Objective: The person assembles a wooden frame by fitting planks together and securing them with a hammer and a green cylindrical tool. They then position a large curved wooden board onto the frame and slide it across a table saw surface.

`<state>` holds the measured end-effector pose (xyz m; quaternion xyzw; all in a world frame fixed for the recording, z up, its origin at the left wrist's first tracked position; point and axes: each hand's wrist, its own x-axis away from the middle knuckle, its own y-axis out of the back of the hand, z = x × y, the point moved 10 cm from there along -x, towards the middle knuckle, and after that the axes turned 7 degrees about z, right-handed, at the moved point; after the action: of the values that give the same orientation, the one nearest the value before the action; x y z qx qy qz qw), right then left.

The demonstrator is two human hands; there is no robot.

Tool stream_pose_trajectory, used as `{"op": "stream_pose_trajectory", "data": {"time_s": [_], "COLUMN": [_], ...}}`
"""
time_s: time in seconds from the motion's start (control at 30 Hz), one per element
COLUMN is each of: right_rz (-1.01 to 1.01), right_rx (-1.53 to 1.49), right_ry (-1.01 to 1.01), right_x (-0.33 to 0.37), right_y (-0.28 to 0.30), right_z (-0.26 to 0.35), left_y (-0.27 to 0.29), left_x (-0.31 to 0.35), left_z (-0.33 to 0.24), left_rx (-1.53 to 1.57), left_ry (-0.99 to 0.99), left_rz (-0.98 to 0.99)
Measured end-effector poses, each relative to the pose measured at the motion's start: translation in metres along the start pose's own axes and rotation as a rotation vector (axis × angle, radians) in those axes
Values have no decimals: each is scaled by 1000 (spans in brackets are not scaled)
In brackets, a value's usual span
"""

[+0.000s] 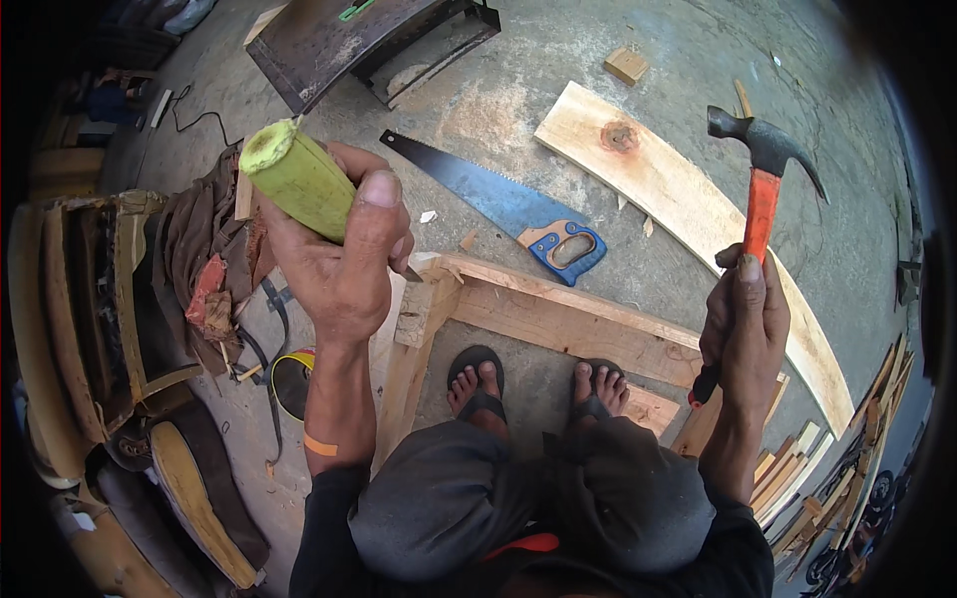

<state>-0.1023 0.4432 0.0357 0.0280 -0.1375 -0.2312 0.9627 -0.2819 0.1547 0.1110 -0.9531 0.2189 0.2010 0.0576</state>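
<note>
My left hand [344,234] is raised and closed round the thick yellow-green handle of a chisel [304,184]. The handle's top end is frayed and flattened, and a bit of dark blade shows below my fingers. My right hand [746,319] grips a claw hammer [763,189] by its orange and black handle, with the steel head upward. Under the left hand lies the corner of a wooden frame [558,299], which runs round in front of my sandalled feet. Beyond the frame a handsaw [488,189] with a blue handle rests on the concrete.
A long pale board [658,164] with a knot curves across the right side. One small wood block [626,66] sits farther off. At the far left stands a rusty metal stand [339,50]. Cushioned seat parts [75,329] crowd the left, wood strips [837,498] the lower right.
</note>
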Motion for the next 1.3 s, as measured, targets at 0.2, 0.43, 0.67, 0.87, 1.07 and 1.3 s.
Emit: {"op": "stream_pose_trajectory", "data": {"time_s": [0.2,0.43,0.67,0.87,1.07,1.3], "right_rz": [86,294,178,34,353,381], "right_rx": [37,324,515,580,1010,525], "right_ry": [64,415,736,623,563,705], "right_x": [11,27,57,72,55,70], "right_y": [-20,-43,-70,-48,-88,-86], "right_z": [16,101,171,211,170,178], "left_y": [0,-23,-24,-30,-13,-18], "left_x": [12,16,26,25,38,38], "left_z": [14,13,9,11,8,14], "left_rx": [99,-32,-52,-63,-85,-78], "left_ry": [23,93,86,84,78,95], "left_rz": [83,160,161,177,132,88]}}
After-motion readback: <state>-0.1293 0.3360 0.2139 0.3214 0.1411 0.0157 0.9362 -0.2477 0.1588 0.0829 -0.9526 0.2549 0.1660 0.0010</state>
